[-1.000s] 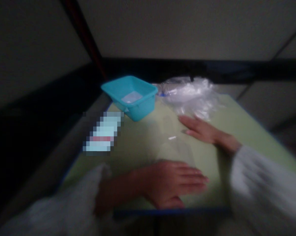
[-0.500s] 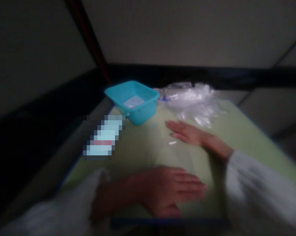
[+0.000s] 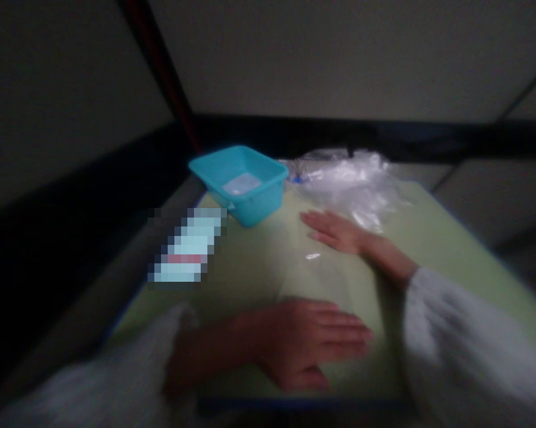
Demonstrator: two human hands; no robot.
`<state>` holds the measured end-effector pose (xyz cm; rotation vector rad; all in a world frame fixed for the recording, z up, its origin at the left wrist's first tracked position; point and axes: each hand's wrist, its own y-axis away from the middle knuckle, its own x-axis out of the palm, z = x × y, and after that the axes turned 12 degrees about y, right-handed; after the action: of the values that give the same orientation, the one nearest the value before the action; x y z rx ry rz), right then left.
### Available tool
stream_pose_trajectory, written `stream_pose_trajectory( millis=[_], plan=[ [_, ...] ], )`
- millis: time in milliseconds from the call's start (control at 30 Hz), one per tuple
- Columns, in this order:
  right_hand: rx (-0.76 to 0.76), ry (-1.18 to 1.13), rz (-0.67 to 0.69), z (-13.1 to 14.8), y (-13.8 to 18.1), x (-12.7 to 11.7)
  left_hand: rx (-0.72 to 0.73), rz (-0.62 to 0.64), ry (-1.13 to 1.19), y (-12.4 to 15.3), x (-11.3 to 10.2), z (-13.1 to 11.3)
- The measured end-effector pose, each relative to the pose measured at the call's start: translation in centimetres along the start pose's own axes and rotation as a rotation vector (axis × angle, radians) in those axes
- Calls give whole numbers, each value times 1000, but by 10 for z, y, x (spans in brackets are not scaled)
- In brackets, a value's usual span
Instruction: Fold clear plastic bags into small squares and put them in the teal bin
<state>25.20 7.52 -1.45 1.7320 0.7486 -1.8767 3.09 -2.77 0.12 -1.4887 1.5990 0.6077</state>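
Yellow-green counter [image 3: 241, 273] in dim light, clear plastic film [image 3: 328, 279] near its middle.
Left hand [image 3: 306, 345] lies palm-down at the film's six o'clock, right hand [image 3: 337, 230] palm-down at its one o'clock, fingers straight and together on both, thumbs apart; exact contact with the film is too dim to tell. Teal basin [image 3: 261, 205] with a white sheet [image 3: 241, 183] inside sits at eleven o'clock, crumpled clear plastic [image 3: 357, 184] at one, a pixelated pale rectangle [image 3: 190, 245] at ten.
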Motion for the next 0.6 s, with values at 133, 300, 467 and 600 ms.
stream_pose_trajectory(
  millis=[133, 300, 467, 600],
  plan=[
    [30, 14, -17, -6, -5, 3, -37, 31, 11, -1, -4, -3],
    [-2, 0, -72, 1, -8, 5, -75, 63, 30, 0, -8, -6],
    [-41, -5, -11, 4, -7, 5, -106, 92, 33, 0, -10, -5],
    [4, 18, -25, -10, -3, 7, -86, 70, 12, 1, -12, -1]
  ],
)
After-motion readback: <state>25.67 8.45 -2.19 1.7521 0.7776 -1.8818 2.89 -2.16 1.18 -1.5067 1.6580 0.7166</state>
